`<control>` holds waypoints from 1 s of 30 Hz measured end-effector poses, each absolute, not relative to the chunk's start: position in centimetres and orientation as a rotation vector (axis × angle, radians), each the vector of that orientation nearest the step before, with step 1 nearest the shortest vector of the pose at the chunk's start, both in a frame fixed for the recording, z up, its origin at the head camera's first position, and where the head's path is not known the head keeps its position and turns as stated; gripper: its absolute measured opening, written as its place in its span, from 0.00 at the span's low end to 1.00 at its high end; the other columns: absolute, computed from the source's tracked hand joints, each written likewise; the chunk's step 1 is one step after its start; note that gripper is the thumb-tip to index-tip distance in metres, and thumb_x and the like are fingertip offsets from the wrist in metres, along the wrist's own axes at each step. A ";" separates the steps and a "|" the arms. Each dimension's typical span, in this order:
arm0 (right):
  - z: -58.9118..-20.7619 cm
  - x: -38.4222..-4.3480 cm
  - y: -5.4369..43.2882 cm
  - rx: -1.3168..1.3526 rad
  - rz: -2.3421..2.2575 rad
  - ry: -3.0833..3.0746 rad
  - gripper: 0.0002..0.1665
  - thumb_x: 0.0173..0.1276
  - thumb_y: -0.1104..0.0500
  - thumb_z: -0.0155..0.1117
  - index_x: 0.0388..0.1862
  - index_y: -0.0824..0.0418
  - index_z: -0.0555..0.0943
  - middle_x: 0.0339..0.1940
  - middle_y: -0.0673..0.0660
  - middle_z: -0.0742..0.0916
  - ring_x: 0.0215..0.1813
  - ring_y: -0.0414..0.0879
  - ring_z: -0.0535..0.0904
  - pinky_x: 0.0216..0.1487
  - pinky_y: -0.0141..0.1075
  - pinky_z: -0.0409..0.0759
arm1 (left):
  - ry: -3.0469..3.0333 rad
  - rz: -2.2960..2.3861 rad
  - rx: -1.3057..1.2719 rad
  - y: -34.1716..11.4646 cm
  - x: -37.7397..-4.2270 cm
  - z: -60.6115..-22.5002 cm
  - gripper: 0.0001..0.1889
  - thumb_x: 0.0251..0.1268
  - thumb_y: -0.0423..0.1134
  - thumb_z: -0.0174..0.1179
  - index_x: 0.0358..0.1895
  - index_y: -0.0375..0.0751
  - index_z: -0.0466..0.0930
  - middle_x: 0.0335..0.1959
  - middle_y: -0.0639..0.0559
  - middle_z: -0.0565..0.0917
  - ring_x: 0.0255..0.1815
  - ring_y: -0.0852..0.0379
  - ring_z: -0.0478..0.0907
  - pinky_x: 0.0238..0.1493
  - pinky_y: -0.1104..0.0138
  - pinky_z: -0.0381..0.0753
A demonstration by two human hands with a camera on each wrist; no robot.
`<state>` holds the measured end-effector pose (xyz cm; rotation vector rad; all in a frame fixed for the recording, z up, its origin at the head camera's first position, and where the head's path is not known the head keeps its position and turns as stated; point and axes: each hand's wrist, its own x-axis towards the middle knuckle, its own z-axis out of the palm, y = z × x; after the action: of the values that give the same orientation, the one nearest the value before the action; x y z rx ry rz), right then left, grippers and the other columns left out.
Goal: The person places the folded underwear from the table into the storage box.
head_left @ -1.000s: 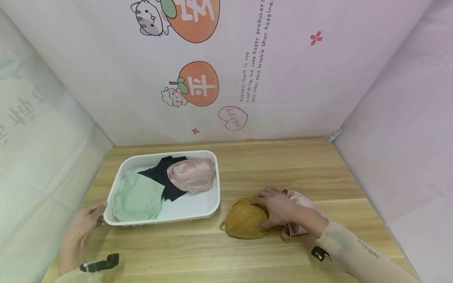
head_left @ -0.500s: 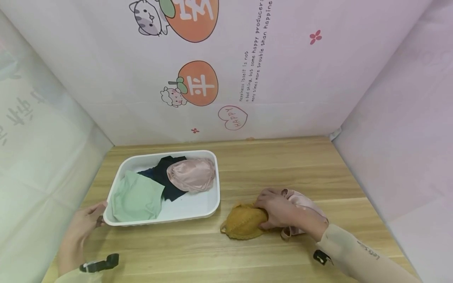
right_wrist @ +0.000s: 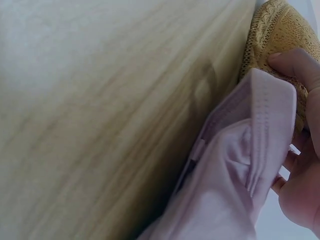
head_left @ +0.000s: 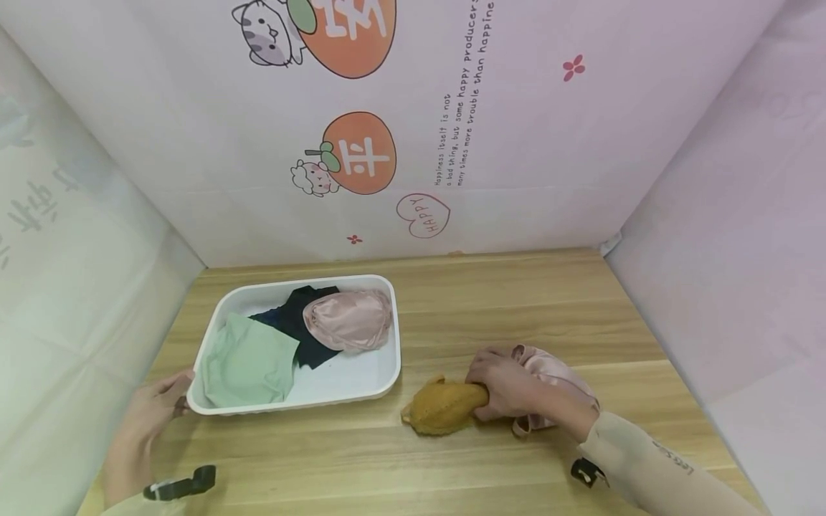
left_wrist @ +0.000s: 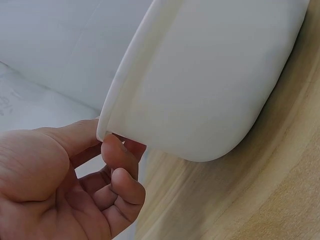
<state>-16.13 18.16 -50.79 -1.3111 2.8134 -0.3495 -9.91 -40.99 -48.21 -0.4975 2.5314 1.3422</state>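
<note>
My right hand (head_left: pixel 506 382) grips the near end of a mustard lace bra (head_left: pixel 445 407), whose cup is bunched together under the fingers. In the right wrist view the thumb lies on the bra's perforated lace (right_wrist: pixel 280 37). Close by the right hand, a pale pink satin garment (head_left: pixel 558 376) with a looped strap lies partly hidden behind the wrist. My left hand (head_left: pixel 151 408) pinches the corner rim of a white plastic tray (head_left: pixel 348 390); in the left wrist view its thumb and fingers close on the rim (left_wrist: pixel 105 120).
Inside the tray are a mint green garment (head_left: pixel 252 362), a black one (head_left: pixel 314 351) and a folded pink satin bra (head_left: pixel 351 320). The wooden table (head_left: pixel 361 459) meets a printed backdrop (head_left: pixel 516 215) behind, with white side sheets at left and right.
The right hand has squeezed the mustard bra, so it is narrower and more bunched, its top edge folding down. The left hand and tray hold their place.
</note>
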 end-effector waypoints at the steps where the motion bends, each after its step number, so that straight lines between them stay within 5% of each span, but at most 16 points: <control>1: -50.7 -16.2 18.2 -1.310 -0.359 2.818 0.16 0.45 0.45 0.76 0.33 0.47 0.84 0.33 0.38 0.83 0.45 0.39 0.78 0.67 0.47 0.75 | 2.533 1.348 -0.495 -41.0 -9.9 -48.2 0.37 0.80 0.57 0.43 0.72 0.24 0.61 0.39 0.67 0.81 0.36 0.70 0.81 0.41 0.70 0.86; 30: -46.9 -17.8 18.7 -1.286 -0.308 2.888 0.20 0.44 0.48 0.80 0.34 0.50 0.83 0.36 0.44 0.86 0.49 0.47 0.81 0.65 0.58 0.74 | 2.511 1.320 -0.536 -41.0 -10.1 -48.2 0.41 0.77 0.63 0.43 0.73 0.28 0.59 0.42 0.64 0.83 0.37 0.70 0.80 0.41 0.74 0.85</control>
<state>-17.84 18.74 -46.86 -1.2865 2.8879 -0.3078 -10.07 -41.01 -48.23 -0.5361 2.5108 1.3204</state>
